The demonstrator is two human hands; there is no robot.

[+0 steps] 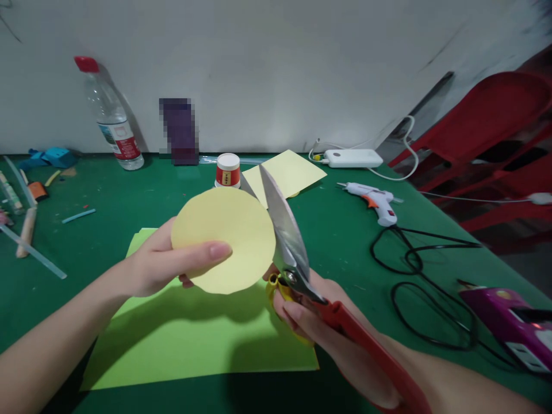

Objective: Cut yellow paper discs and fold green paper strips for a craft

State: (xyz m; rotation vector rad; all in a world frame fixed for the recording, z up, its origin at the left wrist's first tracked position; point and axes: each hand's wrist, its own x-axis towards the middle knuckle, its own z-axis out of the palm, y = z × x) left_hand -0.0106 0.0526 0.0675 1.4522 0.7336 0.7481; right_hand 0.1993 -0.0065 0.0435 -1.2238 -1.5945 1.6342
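Note:
In my left hand [172, 259] is a pale yellow paper disc [224, 224], pinched with the thumb flat on its face and the fingers behind it. My right hand [319, 310] grips large red-handled scissors [287, 230], with the blades pointing up and away. One blade stands beside the disc's right edge, and the other is partly hidden behind the disc. A curled, shiny yellow piece [276, 284] sits at my right fingers; I cannot make out what it is. Bright green paper sheets [207, 345] lie beneath both hands.
Behind stand a red-and-white tub [227, 171], a water bottle [116, 126] and a pixelated dark upright object [181, 132]. Pale yellow paper [297, 172] lies near the wall. A glue gun [373, 201], black cord [409, 270], white power strip [353, 158] and purple device [504, 316] occupy the right.

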